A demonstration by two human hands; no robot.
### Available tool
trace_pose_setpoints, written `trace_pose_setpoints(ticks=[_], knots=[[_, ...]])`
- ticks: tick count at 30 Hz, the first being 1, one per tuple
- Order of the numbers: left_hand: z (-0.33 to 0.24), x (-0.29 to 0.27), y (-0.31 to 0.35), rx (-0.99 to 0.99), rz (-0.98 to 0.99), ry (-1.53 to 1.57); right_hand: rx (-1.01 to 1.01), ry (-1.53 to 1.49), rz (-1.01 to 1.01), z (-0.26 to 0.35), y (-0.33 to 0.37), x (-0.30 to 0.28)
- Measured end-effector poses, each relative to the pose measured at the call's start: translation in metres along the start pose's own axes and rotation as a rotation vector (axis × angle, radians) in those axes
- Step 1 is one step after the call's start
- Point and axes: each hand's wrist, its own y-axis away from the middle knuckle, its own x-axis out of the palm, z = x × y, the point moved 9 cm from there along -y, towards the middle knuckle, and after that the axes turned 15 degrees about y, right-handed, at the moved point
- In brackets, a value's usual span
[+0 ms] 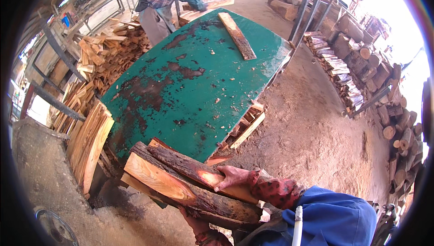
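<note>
A bundle of rough wooden slabs (158,173) with bark edges lies across my arms, beside the near edge of the green table. My right hand (233,177) rests over the top slab (185,164), thumb and fingers pressed round its side. From below, my left hand (195,221) grips the underside of the bundle; its fingers are mostly hidden by the wood. The slabs show pale orange cut faces and dark bark. On the far part of the worn green tabletop (190,97) lies one single slab (236,36).
At the far left a person (165,2) in a plaid shirt and gloves handles boards (217,4). Stacked wood pieces (104,49) and upright slabs (90,142) line the left. Piled logs (366,60) stand right. A metal post (307,11) rises beyond the table corner.
</note>
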Motion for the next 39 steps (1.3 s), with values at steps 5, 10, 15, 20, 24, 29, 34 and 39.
trace_pose_setpoints(ticks=[5, 10, 15, 20, 24, 29, 34, 39], knots=[[0.041, 0.021, -0.005, -0.033, 0.056, -0.082, -0.021, -0.112, -0.132, -0.017, 0.045, -0.046], [0.101, 0.064, 0.003, -0.066, 0.116, -0.237, 0.045, -0.116, -0.205, -0.069, 0.103, -0.094], [0.178, 0.135, 0.000, -0.107, 0.312, -0.248, 0.026, -0.219, -0.351, -0.116, 0.178, -0.161], [0.288, 0.218, 0.009, -0.138, 0.532, -0.632, 0.054, -0.283, -0.634, -0.182, 0.277, -0.243], [0.365, 0.269, -0.008, -0.214, 0.481, -0.623, 0.090, -0.378, -0.775, -0.225, 0.330, -0.301], [0.467, 0.316, -0.038, -0.418, 0.317, -0.590, 0.229, -0.429, -0.894, -0.296, 0.365, -0.359], [0.554, 0.370, -0.064, -0.514, 0.336, -0.585, 0.340, -0.418, -0.933, -0.354, 0.383, -0.414], [0.650, 0.407, -0.129, -0.692, 0.375, -0.557, 0.492, -0.345, -0.957, -0.418, 0.391, -0.494]])
